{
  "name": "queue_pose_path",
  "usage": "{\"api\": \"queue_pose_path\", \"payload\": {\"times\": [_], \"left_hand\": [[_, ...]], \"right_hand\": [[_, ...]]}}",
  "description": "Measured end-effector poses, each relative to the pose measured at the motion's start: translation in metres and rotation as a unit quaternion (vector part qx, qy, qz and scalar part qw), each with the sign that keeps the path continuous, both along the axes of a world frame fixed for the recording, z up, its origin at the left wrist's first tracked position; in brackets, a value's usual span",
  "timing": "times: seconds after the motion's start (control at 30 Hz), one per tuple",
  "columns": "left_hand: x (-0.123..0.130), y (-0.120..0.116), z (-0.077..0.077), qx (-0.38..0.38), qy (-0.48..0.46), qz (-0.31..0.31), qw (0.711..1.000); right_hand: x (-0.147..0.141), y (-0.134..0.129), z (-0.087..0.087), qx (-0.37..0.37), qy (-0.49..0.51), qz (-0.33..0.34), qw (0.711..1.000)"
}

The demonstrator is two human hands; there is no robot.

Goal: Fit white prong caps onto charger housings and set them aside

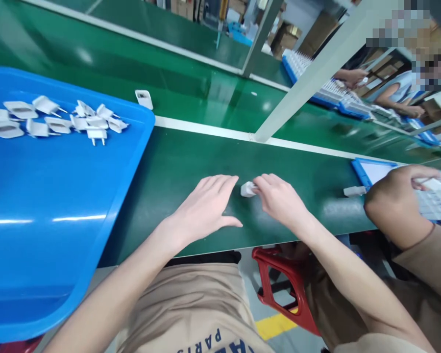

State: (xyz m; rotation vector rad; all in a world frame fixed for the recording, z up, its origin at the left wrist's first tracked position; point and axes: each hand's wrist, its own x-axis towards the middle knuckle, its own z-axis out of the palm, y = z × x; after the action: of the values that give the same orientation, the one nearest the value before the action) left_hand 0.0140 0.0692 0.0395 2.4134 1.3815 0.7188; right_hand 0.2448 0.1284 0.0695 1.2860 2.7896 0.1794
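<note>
Over the green table, my right hand pinches a small white plug adapter at its right end, where the pins seem to be. The adapter's white body points left, toward my other hand. My left hand is held just left of it with fingers stretched and thumb spread, holding nothing. A gap shows between its fingertips and the adapter.
A big blue tray at left holds several white plug adapters. One white housing stands behind it. A white post rises ahead. At right are a co-worker's arm, a white piece and a red stool.
</note>
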Motion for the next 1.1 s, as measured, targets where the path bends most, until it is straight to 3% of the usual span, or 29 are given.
{"api": "queue_pose_path", "payload": {"times": [0.17,0.3,0.37,0.4,0.47,0.53,0.6,0.7,0.8,0.9,1.0,1.1], "left_hand": [[-0.025,-0.034,-0.010,0.019,0.027,0.119,0.992],[-0.036,-0.069,-0.018,0.056,0.059,0.160,0.984],[-0.053,-0.092,-0.012,0.073,0.063,0.170,0.981],[-0.065,-0.104,-0.006,0.078,0.073,0.172,0.979],[-0.093,-0.121,0.010,0.087,0.104,0.166,0.977],[-0.122,-0.118,0.030,0.072,0.148,0.156,0.974],[-0.144,-0.087,0.049,0.022,0.187,0.155,0.970],[-0.154,0.008,0.063,-0.062,0.213,0.175,0.959],[-0.139,0.116,0.055,-0.036,0.226,0.205,0.952],[-0.121,0.189,0.044,-0.038,0.227,0.234,0.945],[-0.126,0.204,0.047,-0.053,0.227,0.233,0.944],[-0.156,0.165,0.064,-0.057,0.242,0.247,0.937]], "right_hand": [[0.065,0.048,0.014,0.043,-0.018,-0.144,0.989],[0.082,0.045,0.037,0.134,-0.015,-0.198,0.971],[0.063,0.032,0.039,0.154,0.056,-0.153,0.974],[0.048,0.024,0.036,0.125,0.105,-0.108,0.981],[0.009,0.008,0.023,0.002,0.173,0.002,0.985],[-0.032,-0.003,0.006,-0.105,0.170,0.098,0.975],[-0.066,-0.005,-0.009,-0.140,0.137,0.165,0.967],[-0.090,0.011,-0.027,-0.130,0.122,0.233,0.956],[-0.080,0.034,-0.040,-0.109,0.173,0.255,0.945],[-0.058,0.049,-0.049,-0.119,0.278,0.242,0.922],[-0.044,0.052,-0.055,-0.146,0.346,0.232,0.897],[-0.043,0.049,-0.062,-0.154,0.360,0.236,0.890]]}}
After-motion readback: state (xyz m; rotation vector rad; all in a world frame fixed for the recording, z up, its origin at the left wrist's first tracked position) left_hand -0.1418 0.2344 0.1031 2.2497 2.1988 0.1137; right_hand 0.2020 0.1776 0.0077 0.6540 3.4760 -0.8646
